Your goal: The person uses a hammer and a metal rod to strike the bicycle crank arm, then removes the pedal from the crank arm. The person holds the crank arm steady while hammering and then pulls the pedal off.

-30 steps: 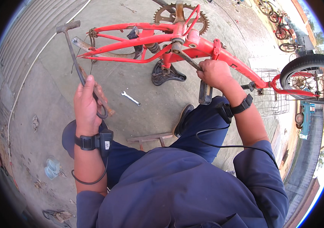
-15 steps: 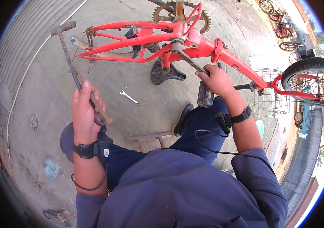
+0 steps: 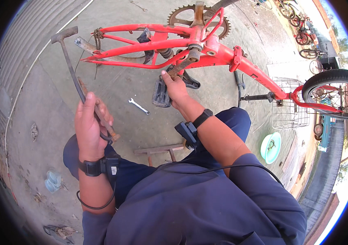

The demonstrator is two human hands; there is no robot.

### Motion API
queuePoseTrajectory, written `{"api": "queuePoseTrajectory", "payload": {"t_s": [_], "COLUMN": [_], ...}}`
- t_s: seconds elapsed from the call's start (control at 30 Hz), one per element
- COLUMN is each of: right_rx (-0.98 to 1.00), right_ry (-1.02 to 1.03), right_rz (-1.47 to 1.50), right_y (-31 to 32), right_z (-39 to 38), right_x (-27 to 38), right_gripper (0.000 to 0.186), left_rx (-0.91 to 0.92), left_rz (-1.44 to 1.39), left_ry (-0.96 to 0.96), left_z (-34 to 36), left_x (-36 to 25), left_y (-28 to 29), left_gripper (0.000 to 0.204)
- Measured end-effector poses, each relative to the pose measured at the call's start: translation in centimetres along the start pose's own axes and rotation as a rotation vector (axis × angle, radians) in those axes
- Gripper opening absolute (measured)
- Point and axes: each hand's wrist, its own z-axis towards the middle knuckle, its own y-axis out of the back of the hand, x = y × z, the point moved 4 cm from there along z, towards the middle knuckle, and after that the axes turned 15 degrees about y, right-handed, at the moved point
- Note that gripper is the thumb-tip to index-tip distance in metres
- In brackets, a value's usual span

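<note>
A red bicycle frame (image 3: 157, 43) lay across the upper middle of our view, just beyond our knees, its saddle (image 3: 192, 81) beneath it near the floor. A toothed chainring (image 3: 175, 17) stood at its far side. On the near side, a worn crank arm (image 3: 184, 65) slanted down and left to a black pedal (image 3: 161, 94).

Our right hand (image 3: 176, 90) was at the lower end of that crank, beside the pedal, its thumb and fingers curled around the joint there; we could not tell how tightly.

Our left hand (image 3: 90, 130), well apart to the left, was closed around two tools: a dark hammer (image 3: 72, 70), its head up and its handle bent at the bottom, and a rusty rod (image 3: 113, 135) lying alongside the handle. Both wrists wore black strapped devices.

Between our hands, a silver wrench (image 3: 139, 106) lay on the grey concrete floor (image 3: 121, 90). Nearer us, between our legs, was a low brown stand (image 3: 157, 149).

To the right, the frame ran on to a wire basket (image 3: 290, 116) and a black-tyred front wheel (image 3: 309, 87). Below the basket sat a turquoise basin (image 3: 264, 148), and farther off stood more bicycles (image 3: 302, 36).
</note>
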Motion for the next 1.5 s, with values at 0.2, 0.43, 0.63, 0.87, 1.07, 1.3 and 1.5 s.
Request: {"api": "queuePoseTrajectory", "payload": {"t_s": [0.2,0.43,0.63,0.87,1.07,1.3,1.5], "right_rx": [0.177,0.410,0.549,0.565,0.343,0.056,0.024], "right_ry": [-0.081,0.008,0.185,0.212,0.197,0.100,0.107], "right_rz": [0.607,0.831,0.934,0.706,0.426,0.108,0.022], "right_y": [-9.5,-10.7,-2.8,9.6,19.5,19.1,5.2], "right_z": [-3.3,-7.4,-10.7,-12.5,-12.5,-6.0,-0.6], "right_x": [6.8,18.0,24.4,26.2,21.3,6.3,-1.3], "right_gripper": [0.033,0.017,0.034,0.055,0.038,0.023,0.039], "left_rx": [-0.062,-0.109,-0.114,-0.136,-0.145,-0.151,-0.103], "left_rz": [-0.078,-0.188,-0.155,-0.101,-0.097,-0.077,-0.138], "left_ry": [-0.152,-0.265,-0.226,-0.231,-0.236,-0.221,-0.250], "left_z": [-0.3,-0.6,-0.2,0.1,-0.4,-1.0,-1.0], "left_x": [-2.5,-4.6,-4.0,-3.8,-3.8,-3.4,-3.6], "left_y": [1.8,4.5,4.0,3.3,2.8,2.7,3.4], "left_gripper": [0.030,0.029,0.028,0.026,0.028,0.027,0.028]}}
